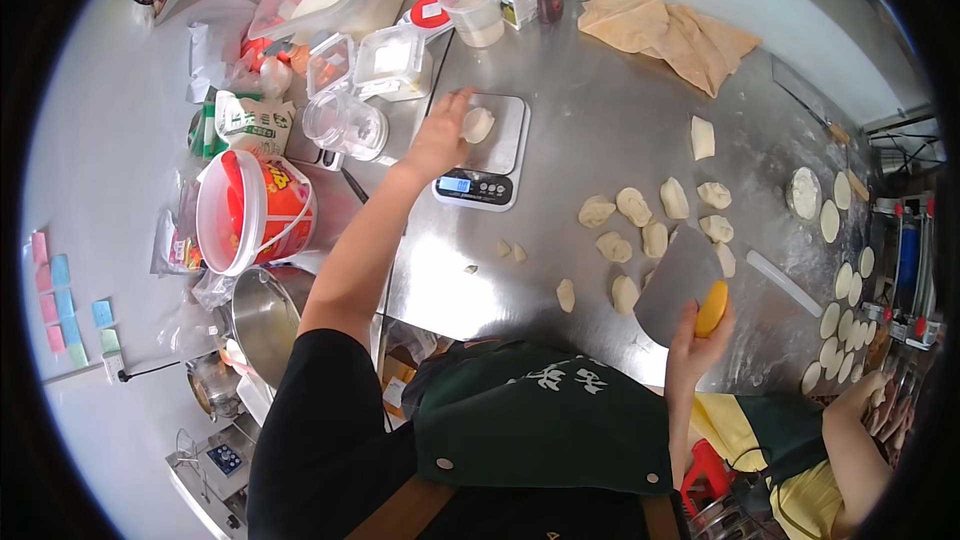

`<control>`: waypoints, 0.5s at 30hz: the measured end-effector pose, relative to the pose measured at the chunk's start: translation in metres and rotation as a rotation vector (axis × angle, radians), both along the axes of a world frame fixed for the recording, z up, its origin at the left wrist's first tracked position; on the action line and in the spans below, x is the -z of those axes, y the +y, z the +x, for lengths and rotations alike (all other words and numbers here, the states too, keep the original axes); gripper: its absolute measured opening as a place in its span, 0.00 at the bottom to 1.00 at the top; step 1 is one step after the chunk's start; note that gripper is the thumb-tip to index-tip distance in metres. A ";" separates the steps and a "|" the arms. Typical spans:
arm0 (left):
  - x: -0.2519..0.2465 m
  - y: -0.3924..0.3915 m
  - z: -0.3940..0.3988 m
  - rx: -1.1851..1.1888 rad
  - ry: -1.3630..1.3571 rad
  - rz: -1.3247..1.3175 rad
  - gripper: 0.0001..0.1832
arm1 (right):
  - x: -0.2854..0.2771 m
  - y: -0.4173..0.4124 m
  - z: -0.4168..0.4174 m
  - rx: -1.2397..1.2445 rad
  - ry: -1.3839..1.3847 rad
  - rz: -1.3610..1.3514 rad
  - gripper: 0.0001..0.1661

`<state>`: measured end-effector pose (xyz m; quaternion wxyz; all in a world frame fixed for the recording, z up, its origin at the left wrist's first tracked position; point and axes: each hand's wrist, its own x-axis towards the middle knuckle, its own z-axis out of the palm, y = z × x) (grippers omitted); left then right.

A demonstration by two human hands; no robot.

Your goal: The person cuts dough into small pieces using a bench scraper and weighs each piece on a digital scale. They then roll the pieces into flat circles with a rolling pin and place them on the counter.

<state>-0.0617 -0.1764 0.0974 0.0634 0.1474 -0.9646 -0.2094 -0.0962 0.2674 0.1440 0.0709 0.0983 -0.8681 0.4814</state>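
My left hand (442,131) is over the left side of a digital kitchen scale (508,165), its fingers beside a dough piece (478,124); whether they grip it I cannot tell. The scale's display reads zero. My right hand (697,337) grips the yellow handle of a dough scraper (681,281), whose metal blade hangs over some of the dough pieces (634,206) grouped on the steel worktop (540,240). Small dough scraps (511,250) lie below the scale. A longer dough piece (703,138) lies farther back.
Flattened dough rounds (829,320), a bowl of flour (805,194) and a white rolling pin (784,283) lie to the right. A co-worker's arm (855,435) is at lower right. A red-and-white bucket (259,214) and a steel bowl (274,307) stand left; a tan cloth (667,34) lies behind.
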 end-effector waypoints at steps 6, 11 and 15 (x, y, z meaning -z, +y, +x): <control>0.000 0.001 0.078 -0.219 0.251 0.060 0.28 | 0.004 0.010 0.016 0.029 -0.139 -0.053 0.25; 0.040 0.047 0.139 -0.350 0.153 0.227 0.14 | 0.000 -0.003 0.029 0.023 -0.170 -0.010 0.23; 0.064 0.093 0.165 -0.137 -0.002 0.369 0.11 | 0.003 -0.006 0.032 -0.033 -0.141 0.026 0.23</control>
